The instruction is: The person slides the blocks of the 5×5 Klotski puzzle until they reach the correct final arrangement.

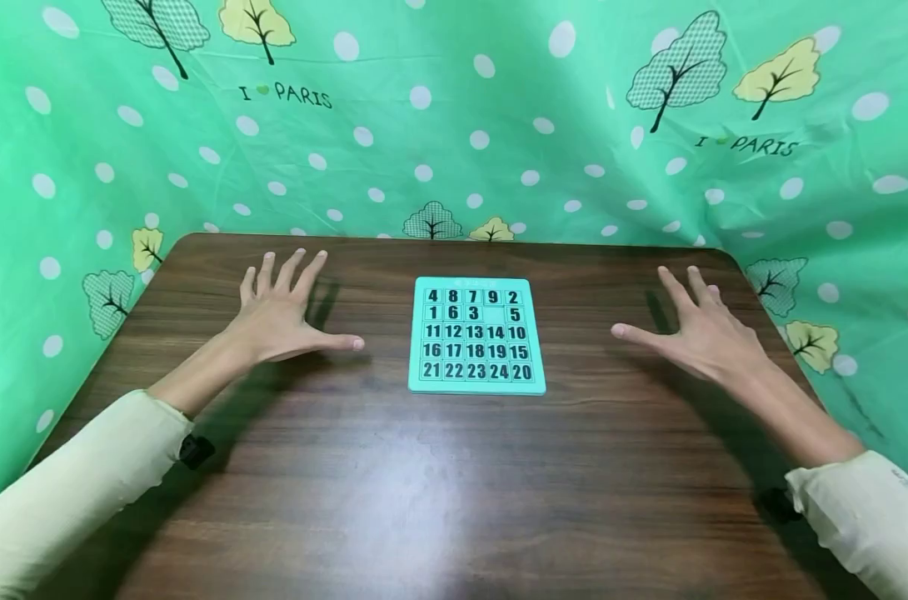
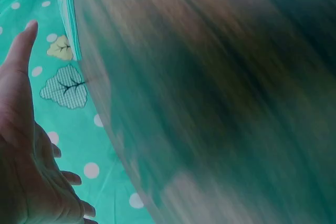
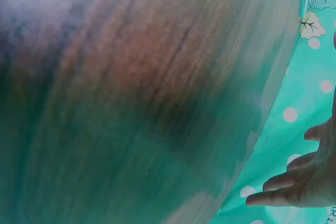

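Observation:
A turquoise number slide puzzle (image 1: pixel 476 387) lies flat on the brown wooden table between the two hands. Black numbers mark its tiles in five rows, and one gap shows in the second row between 3 and 5. My left hand (image 1: pixel 277 321) is held over the table to the left of the puzzle, fingers spread and thumb pointing toward it. To the right, my right hand (image 1: pixel 697 329) is likewise spread, its thumb toward the puzzle. Both hands hold nothing and are apart from the puzzle. In the wrist views the left hand (image 2: pixel 31 166) and right hand (image 3: pixel 310 174) appear at the outer edges.
The wooden table (image 1: pixel 311 517) has rounded far corners and a glossy reflection near its middle. A green curtain (image 1: pixel 454 117) with white dots, trees and "I PARIS" lettering hangs behind it and along both sides. Dark bands (image 1: pixel 197 451) sit below the cream sleeves (image 1: pixel 102 450).

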A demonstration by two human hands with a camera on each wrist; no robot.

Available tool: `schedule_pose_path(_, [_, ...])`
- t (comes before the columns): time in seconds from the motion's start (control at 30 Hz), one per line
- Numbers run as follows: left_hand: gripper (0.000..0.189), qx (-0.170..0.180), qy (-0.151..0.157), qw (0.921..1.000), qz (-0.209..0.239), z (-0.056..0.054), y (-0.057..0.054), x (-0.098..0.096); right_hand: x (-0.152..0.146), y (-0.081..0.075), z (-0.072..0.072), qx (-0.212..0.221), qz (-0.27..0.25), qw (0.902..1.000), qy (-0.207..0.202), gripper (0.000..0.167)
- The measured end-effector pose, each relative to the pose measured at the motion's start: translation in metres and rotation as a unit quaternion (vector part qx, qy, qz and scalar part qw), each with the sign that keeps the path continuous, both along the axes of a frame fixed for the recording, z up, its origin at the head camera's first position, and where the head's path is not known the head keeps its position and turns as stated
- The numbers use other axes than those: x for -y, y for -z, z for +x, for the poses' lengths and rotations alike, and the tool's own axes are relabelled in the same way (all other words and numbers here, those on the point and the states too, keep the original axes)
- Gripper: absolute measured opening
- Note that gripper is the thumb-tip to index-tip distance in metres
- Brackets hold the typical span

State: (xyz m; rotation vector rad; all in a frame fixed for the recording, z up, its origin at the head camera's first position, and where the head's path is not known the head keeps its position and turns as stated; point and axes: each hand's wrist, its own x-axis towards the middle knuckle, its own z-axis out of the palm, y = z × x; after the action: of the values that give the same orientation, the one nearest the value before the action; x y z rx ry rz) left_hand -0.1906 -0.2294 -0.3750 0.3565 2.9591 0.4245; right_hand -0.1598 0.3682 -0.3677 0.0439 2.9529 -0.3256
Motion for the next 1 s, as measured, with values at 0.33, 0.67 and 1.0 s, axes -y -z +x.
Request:
schedule_pose_path(0.33, [0.150,0.020,0.020,0.9996,0.006,-0.004,0.003,-0.025,0.006,-0.002,0.000,-0.011,0.004,0.9999,-0.011,0.129])
schedule_pose_path(0.67, [0.148,0.025,0.058,0.9980,0.005,-0.010,0.004,-0.049,0.021,-0.002,-0.003,-0.004,0.008,0.9995,-0.029,0.128])
schedule_pose_path(1.0, [0.149,0.059,0.086,0.9945,0.014,-0.014,0.010,-0.065,0.037,-0.003,-0.009,-0.004,0.007,0.9990,-0.045,0.125])
